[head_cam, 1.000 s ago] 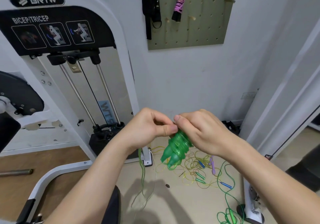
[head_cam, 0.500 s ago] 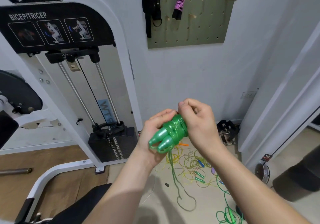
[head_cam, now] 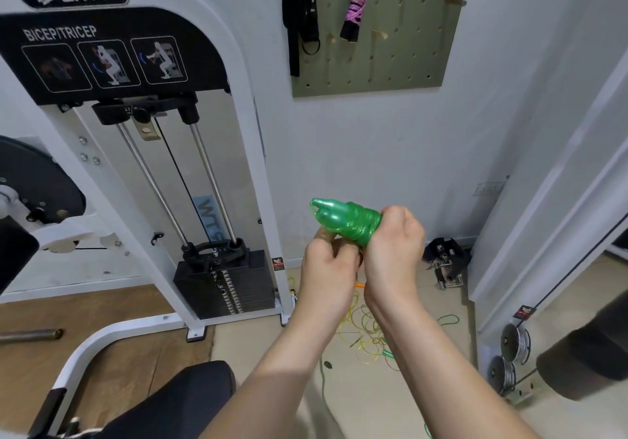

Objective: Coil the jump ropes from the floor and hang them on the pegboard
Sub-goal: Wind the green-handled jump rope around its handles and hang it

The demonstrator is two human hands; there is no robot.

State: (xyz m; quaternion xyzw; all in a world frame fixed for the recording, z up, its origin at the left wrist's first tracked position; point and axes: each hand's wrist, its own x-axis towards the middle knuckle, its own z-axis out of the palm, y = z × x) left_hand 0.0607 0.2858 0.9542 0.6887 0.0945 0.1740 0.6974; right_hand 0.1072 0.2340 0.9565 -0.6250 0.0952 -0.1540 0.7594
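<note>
Right now the green jump rope (head_cam: pixel 346 222) is off the floor (head_cam: pixel 258 353) and held up before the wall, its two handles side by side with the cord wound tightly round them. The right hand (head_cam: pixel 390 255) has its grip clenched round the wound end, seemingly so the turns cannot spring loose. The left hand (head_cam: pixel 328 268) curls in just beneath, pinching at the bundle's underside, probably tucking the cord's tail, though the tail itself is hidden. A pink rope (head_cam: pixel 355 10) already hangs bundled on the pegboard (head_cam: pixel 407 58), beside a black strap (head_cam: pixel 300 13); bare wooden pegs (head_cam: pixel 453 0) wait for this one. Yellow ropes (head_cam: pixel 363 333) lie tangled on the floor below.
</note>
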